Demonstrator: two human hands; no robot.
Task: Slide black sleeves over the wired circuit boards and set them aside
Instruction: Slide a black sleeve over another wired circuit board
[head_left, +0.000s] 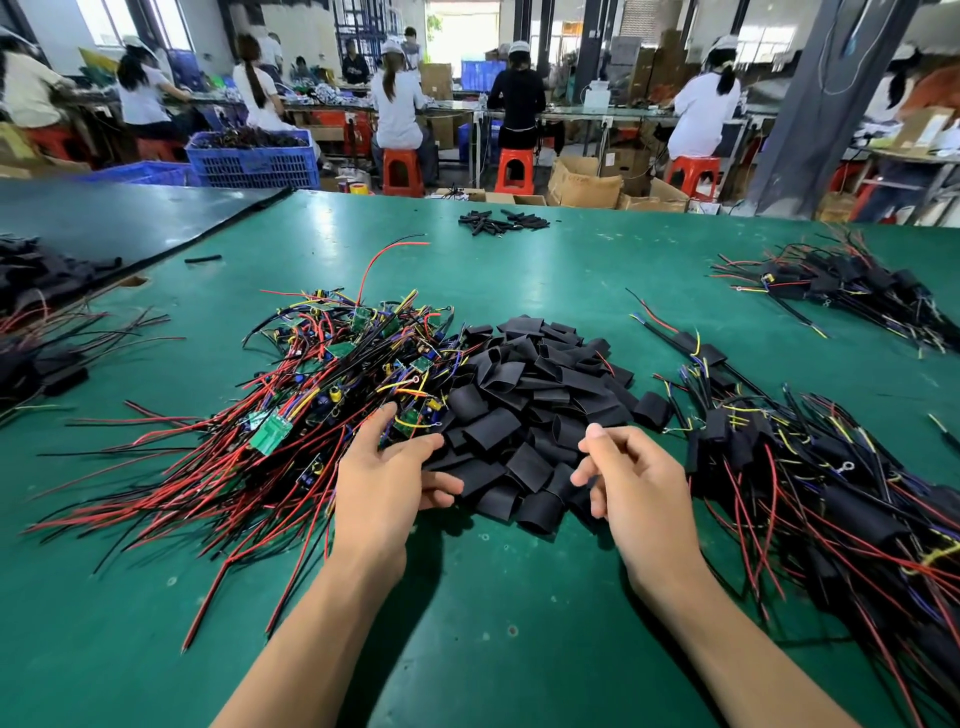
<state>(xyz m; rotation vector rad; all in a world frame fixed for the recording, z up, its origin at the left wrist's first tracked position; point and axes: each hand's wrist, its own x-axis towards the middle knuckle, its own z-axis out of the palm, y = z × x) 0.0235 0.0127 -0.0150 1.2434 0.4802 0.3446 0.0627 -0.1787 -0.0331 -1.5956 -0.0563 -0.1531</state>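
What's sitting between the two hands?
The near end of the pile of black sleeves lies between the left hand and the right hand, as the head view shows.

Left hand (384, 483) at boards (267, 434) — right hand (636, 486) above sleeves (524, 384).

No text, label, brand or number can be read anywhere; any print on the circuit boards (270, 431) is too small
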